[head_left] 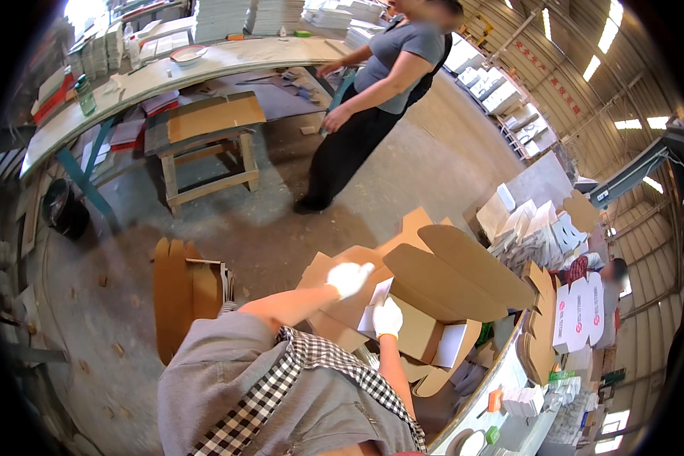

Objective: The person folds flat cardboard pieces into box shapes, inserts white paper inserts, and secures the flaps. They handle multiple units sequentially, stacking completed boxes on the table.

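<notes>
Cardboard box (433,292), flaps open: gloved left hand (349,278) rests loosely curled on its left flap, right hand (387,318) pinches white sheets (376,304) at its front wall.

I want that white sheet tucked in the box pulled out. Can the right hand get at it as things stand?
Probably yes: the right hand already rests at the white sheet on the brown cardboard box, with nothing between them.
</notes>
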`<move>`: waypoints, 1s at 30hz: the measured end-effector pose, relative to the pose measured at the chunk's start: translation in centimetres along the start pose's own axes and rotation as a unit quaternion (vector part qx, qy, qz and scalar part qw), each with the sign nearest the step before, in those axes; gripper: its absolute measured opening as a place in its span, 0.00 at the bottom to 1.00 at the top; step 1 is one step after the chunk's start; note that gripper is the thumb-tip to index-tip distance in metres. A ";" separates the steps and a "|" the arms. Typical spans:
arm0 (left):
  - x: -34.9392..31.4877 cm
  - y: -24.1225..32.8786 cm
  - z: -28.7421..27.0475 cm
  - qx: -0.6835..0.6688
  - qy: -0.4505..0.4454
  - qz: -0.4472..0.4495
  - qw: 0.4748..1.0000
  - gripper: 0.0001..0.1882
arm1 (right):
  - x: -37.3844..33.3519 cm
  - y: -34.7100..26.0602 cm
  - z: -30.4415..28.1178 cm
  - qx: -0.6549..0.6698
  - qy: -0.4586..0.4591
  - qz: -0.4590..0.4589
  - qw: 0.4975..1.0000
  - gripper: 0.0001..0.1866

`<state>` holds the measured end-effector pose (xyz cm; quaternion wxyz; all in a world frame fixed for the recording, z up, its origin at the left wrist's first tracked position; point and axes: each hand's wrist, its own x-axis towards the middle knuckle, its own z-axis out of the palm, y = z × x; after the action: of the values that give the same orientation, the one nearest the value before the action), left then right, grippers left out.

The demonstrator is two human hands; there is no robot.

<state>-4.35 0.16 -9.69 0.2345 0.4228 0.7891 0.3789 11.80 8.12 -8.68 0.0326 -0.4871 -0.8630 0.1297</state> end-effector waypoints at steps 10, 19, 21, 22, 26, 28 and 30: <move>-3.2 -13.6 0.0 -0.194 0.111 -0.250 0.942 0.23 | 0.4 -0.2 0.5 0.011 0.021 -0.021 0.999 0.23; -5.2 5.9 -7.6 -0.142 -0.060 0.082 0.985 0.21 | 1.0 0.3 2.8 0.061 0.014 -0.105 0.993 0.22; -4.5 5.6 -4.9 -0.194 -0.042 0.059 0.978 0.24 | 1.2 0.6 4.4 0.087 0.011 -0.109 0.990 0.21; -4.1 5.3 -4.3 -0.250 -0.086 0.010 0.964 0.26 | 1.1 0.9 4.4 0.091 0.008 -0.107 0.990 0.21; -2.8 3.7 -1.6 -0.365 -0.146 -0.041 0.919 0.38 | 0.6 0.3 2.8 0.108 -0.008 -0.127 0.986 0.21; -2.8 3.9 -1.4 -0.384 -0.163 -0.035 0.908 0.44 | 0.9 1.0 2.8 0.115 -0.046 -0.137 0.983 0.20; -3.4 6.0 -3.5 -0.412 -0.222 -0.066 0.881 0.47 | 1.3 1.7 2.0 0.119 -0.109 -0.134 0.978 0.20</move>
<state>-2.01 -1.99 -2.66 0.5810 0.3080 0.5155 0.5494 12.16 9.63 -11.16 0.0130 -0.3429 -0.8971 0.2785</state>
